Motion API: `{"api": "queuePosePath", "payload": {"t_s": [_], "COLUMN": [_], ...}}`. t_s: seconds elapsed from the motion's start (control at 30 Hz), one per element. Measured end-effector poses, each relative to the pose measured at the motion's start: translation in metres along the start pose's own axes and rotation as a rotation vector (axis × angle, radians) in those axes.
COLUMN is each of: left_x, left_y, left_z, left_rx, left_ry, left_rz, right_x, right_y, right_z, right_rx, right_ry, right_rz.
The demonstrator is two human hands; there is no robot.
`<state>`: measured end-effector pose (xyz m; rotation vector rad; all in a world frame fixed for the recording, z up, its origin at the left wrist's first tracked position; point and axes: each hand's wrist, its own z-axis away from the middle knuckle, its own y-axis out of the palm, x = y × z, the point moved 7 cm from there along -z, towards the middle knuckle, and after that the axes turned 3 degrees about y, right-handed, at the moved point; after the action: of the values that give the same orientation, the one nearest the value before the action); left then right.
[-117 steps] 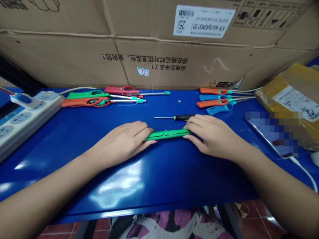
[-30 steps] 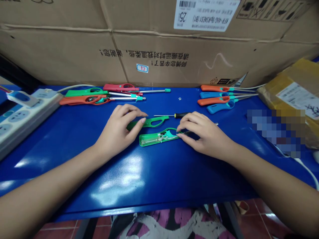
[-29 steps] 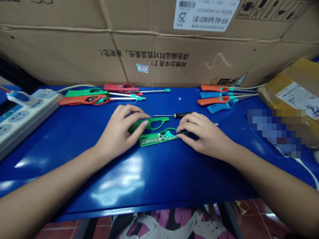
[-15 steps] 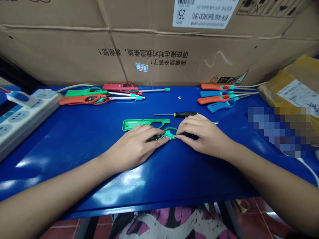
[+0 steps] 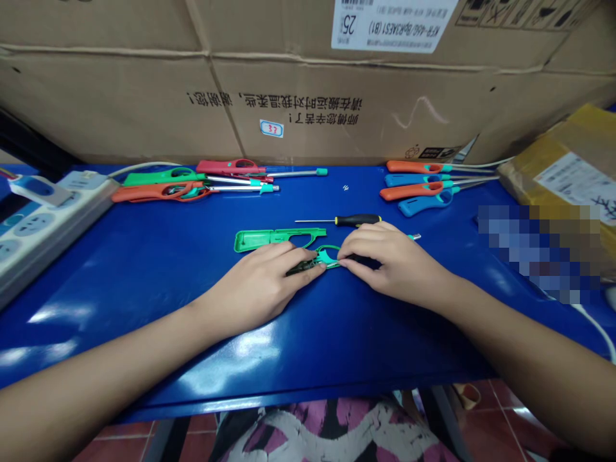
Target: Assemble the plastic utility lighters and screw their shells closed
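Observation:
An opened green gas lighter [image 5: 328,258] lies on the blue table between my hands, its turquoise trigger and inner parts exposed. My left hand [image 5: 267,282] closes over its handle end, with thumb and fingers pinching close to the trigger. At the front of the trigger guard, my right hand [image 5: 392,258] pinches the lighter with thumb and forefinger, covering most of its metal tube. Only the tube's tip [image 5: 414,237] shows past that hand. The loose green casing half [image 5: 255,240] rests just behind my left hand, hollow side up. A black-handled screwdriver [image 5: 359,220] lies behind my right hand.
Several gas lighters [image 5: 163,191] lie at the back left, and orange and blue ones [image 5: 414,191] at the back right. Tiny pale pieces [image 5: 345,188] sit between them. A power strip [image 5: 52,221] borders the left, a taped parcel [image 5: 558,167] the right. A cardboard box [image 5: 298,83] stands behind.
The whole view has shifted very slightly. Both hands keep their grip on the opened lighter in nearly the same pose.

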<state>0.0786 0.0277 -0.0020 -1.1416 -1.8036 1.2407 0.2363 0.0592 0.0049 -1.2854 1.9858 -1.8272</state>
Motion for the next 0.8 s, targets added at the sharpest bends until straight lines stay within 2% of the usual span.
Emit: {"api": "queuePosePath", "payload": {"t_s": [0.13,0.23,0.37,0.67,0.8], "left_x": [-0.001,0.000,0.001,0.000,0.000], "left_y": [0.000,0.000,-0.001,-0.001,-0.001], "left_z": [0.000,0.002,0.005,0.002,0.002], "left_rx": [0.009,-0.011,-0.043,-0.027,-0.025], "left_ry": [-0.001,-0.004,-0.008,-0.020,-0.018], "left_rz": [-0.024,-0.020,0.004,-0.006,-0.026], "right_x": [-0.002,-0.010,-0.017,-0.013,-0.020], "right_y": [-0.003,-0.004,0.001,-0.003,0.001], "right_z": [0.000,0.000,0.000,-0.001,0.000], "right_rx": [-0.008,-0.021,0.033,0.007,-0.026], "right_ry": [0.000,0.092,0.204,0.171,0.232], "right_rz": [-0.068,-0.178,-0.267,-0.289,-0.313]}}
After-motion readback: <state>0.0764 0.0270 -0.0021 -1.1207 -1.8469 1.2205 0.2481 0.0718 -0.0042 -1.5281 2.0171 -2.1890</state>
